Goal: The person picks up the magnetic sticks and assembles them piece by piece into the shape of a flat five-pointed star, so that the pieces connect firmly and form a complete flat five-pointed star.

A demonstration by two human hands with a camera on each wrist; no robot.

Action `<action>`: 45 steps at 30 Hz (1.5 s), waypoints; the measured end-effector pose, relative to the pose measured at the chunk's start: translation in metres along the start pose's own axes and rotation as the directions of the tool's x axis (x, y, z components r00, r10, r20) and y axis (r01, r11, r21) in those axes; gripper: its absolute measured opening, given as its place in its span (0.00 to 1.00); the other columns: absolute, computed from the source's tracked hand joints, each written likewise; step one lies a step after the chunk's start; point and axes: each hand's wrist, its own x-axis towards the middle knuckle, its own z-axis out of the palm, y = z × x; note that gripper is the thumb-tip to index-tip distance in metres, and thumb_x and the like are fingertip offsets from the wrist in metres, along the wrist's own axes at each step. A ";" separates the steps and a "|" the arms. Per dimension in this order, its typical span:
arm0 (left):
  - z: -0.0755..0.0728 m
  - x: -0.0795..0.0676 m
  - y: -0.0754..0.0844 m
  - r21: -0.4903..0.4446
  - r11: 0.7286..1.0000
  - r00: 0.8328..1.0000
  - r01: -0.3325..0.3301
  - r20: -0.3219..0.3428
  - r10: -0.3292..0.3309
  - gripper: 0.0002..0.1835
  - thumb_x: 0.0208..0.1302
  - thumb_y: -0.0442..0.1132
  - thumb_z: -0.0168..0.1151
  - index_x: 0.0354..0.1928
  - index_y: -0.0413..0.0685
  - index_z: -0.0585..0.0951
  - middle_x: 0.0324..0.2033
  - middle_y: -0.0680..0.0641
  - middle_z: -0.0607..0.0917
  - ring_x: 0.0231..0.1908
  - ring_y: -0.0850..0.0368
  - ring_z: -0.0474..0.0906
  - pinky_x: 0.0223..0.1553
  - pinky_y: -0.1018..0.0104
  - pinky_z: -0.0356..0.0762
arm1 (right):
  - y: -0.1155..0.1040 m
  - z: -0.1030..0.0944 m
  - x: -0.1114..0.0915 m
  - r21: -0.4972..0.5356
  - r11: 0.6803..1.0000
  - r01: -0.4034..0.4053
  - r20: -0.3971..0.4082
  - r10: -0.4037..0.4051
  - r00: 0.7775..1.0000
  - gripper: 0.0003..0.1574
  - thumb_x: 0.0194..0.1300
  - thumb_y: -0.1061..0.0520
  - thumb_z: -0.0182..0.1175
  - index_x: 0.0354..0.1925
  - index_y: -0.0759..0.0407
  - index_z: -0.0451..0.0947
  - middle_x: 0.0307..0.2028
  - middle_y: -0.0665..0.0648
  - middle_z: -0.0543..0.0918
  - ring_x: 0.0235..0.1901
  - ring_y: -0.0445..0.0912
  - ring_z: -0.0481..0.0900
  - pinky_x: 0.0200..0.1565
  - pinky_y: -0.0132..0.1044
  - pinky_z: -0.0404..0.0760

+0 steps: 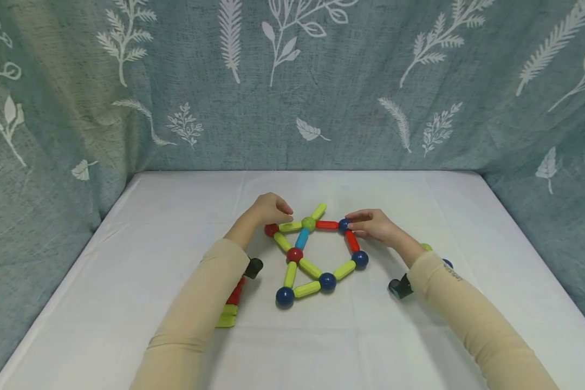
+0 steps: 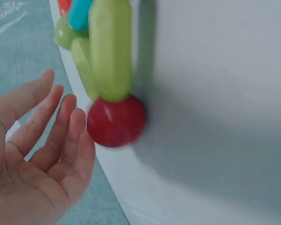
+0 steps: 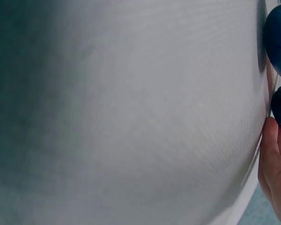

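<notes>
A flat frame of coloured rods and balls lies on the white table. My left hand [image 1: 271,207] hovers at its far left corner, fingers loosely bent and holding nothing. Beside those fingers are a red ball [image 2: 116,121] and a yellow-green rod [image 2: 111,51]. With fingertips on either side, my right hand [image 1: 376,225] pinches the dark blue ball [image 1: 344,226] at the far right corner. Red rods [image 1: 327,225] run from that ball to the green ball [image 1: 309,223] and to another blue ball [image 1: 359,259]. A yellow-green rod [image 1: 319,211] sticks out beyond the green ball.
Red rods [image 1: 235,292] and yellow-green rods [image 1: 226,319] lie partly behind the left sleeve. More balls peek out past the right sleeve, a green one [image 1: 426,247] among them. A patterned curtain [image 1: 322,81] hangs behind the table's far edge.
</notes>
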 end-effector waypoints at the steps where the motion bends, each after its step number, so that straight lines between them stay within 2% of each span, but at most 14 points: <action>1: -0.001 -0.002 -0.004 0.002 1.000 1.000 -0.004 0.001 0.004 0.12 0.59 0.39 0.62 0.43 0.41 0.82 0.42 0.44 0.82 0.44 0.52 0.75 0.45 0.63 0.73 | 0.000 0.000 0.000 0.002 1.000 -0.002 -0.002 0.002 1.000 0.26 0.64 0.64 0.54 0.60 0.68 0.66 0.59 0.67 0.67 0.52 0.53 0.72 0.51 0.38 0.74; 7: -0.005 -0.010 -0.019 0.026 0.999 1.000 -0.019 0.008 0.019 0.12 0.55 0.34 0.65 0.42 0.38 0.82 0.41 0.42 0.82 0.44 0.49 0.75 0.46 0.61 0.73 | 0.001 0.000 -0.001 0.016 1.000 -0.009 -0.008 0.009 1.000 0.26 0.64 0.65 0.54 0.60 0.68 0.66 0.60 0.67 0.66 0.54 0.54 0.71 0.50 0.38 0.74; 11: -0.002 -0.015 -0.023 0.046 0.998 0.999 -0.033 -0.022 0.034 0.10 0.54 0.32 0.65 0.40 0.38 0.83 0.38 0.43 0.83 0.42 0.50 0.76 0.45 0.61 0.73 | 0.001 -0.001 -0.001 0.012 1.000 -0.013 -0.009 0.013 1.000 0.26 0.64 0.64 0.54 0.60 0.68 0.66 0.59 0.67 0.66 0.54 0.55 0.71 0.51 0.39 0.73; 17: 0.001 -0.019 -0.025 0.006 1.000 0.998 -0.024 -0.057 0.024 0.09 0.56 0.33 0.64 0.40 0.39 0.83 0.38 0.44 0.83 0.43 0.50 0.75 0.47 0.60 0.72 | 0.001 -0.004 -0.002 -0.032 0.999 -0.029 0.006 0.029 1.000 0.28 0.63 0.62 0.56 0.61 0.67 0.64 0.58 0.67 0.68 0.49 0.51 0.74 0.49 0.38 0.75; 23: 0.002 -0.021 -0.026 -0.007 1.000 0.997 -0.014 -0.077 0.014 0.09 0.56 0.34 0.64 0.40 0.39 0.83 0.36 0.44 0.84 0.42 0.50 0.76 0.46 0.60 0.72 | 0.001 -0.011 -0.018 -0.110 0.994 -0.024 0.078 0.033 0.996 0.33 0.62 0.59 0.58 0.62 0.69 0.61 0.54 0.68 0.72 0.42 0.46 0.78 0.46 0.38 0.77; 31: 0.003 -0.022 -0.027 0.006 1.000 0.996 -0.024 -0.085 0.024 0.09 0.54 0.34 0.66 0.37 0.40 0.84 0.34 0.45 0.84 0.41 0.51 0.76 0.44 0.61 0.74 | 0.009 -0.014 -0.045 -0.197 0.980 0.014 0.144 0.015 0.989 0.33 0.59 0.55 0.61 0.59 0.68 0.65 0.50 0.65 0.76 0.39 0.44 0.79 0.43 0.37 0.78; 37: 0.003 -0.023 -0.028 0.005 1.000 0.996 -0.021 -0.091 0.022 0.08 0.53 0.34 0.67 0.36 0.40 0.85 0.33 0.46 0.85 0.40 0.52 0.77 0.44 0.62 0.74 | 0.014 -0.009 -0.059 -0.216 0.976 0.024 0.101 -0.002 0.995 0.31 0.56 0.55 0.65 0.54 0.68 0.70 0.44 0.61 0.80 0.33 0.45 0.80 0.39 0.36 0.79; 41: 0.003 -0.026 -0.029 0.019 1.000 0.996 -0.019 -0.090 0.021 0.08 0.53 0.34 0.67 0.36 0.40 0.85 0.32 0.46 0.85 0.39 0.53 0.77 0.43 0.62 0.74 | 0.017 -0.004 -0.061 -0.253 0.967 0.016 0.058 -0.001 0.998 0.25 0.55 0.55 0.66 0.47 0.67 0.74 0.38 0.57 0.81 0.30 0.44 0.79 0.37 0.35 0.79; 45: 0.003 -0.032 -0.029 0.042 0.999 0.996 -0.023 -0.085 0.027 0.07 0.53 0.33 0.67 0.35 0.40 0.85 0.31 0.47 0.84 0.36 0.54 0.76 0.40 0.64 0.75 | 0.016 -0.002 -0.060 -0.293 0.955 0.040 0.039 -0.030 0.999 0.21 0.55 0.55 0.66 0.44 0.66 0.75 0.35 0.57 0.80 0.28 0.44 0.79 0.35 0.35 0.79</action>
